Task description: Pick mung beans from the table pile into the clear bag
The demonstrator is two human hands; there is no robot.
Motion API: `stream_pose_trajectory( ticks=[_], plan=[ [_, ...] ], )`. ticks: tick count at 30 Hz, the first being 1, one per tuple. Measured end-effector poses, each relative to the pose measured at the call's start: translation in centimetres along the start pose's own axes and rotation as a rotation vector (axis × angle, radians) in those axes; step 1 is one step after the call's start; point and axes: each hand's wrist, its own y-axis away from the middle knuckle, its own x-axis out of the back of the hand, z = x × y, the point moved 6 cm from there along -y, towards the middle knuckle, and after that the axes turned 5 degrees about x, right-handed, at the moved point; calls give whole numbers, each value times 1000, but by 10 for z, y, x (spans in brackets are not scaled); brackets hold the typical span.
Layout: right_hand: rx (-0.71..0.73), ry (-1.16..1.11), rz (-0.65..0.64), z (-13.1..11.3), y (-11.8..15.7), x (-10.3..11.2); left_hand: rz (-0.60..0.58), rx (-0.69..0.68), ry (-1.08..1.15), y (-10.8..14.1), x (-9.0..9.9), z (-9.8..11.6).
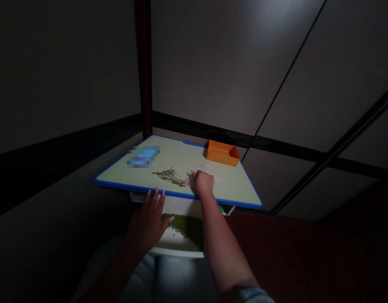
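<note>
My left hand [149, 223] has its fingers spread, fingertips at the front blue edge of the pale tabletop [177, 149], with nothing held. Below it, green grains [184, 225] lie in a white drawer or tray [176, 242]. My right hand [203, 183] is closed and rests on the tabletop beside a scatter of pale pinkish grains [209, 170]; whatever its fingers hold is hidden. Just left of that hand, a patch of mixed green and pale grains [171, 176] is spread on the surface.
An orange rectangular box [223, 153] stands open at the back right of the tabletop. A blurred blue item [143, 156] lies at the left. Panelled walls rise behind and to the left, and a dark red floor [269, 252] shows at the right.
</note>
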Motion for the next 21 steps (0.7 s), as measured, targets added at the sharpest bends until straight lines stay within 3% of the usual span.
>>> stream_pose_trajectory(
  ticks=[21],
  plan=[
    [69, -35, -121, 1, 6, 3, 20, 0, 21, 0, 1, -1]
  ],
)
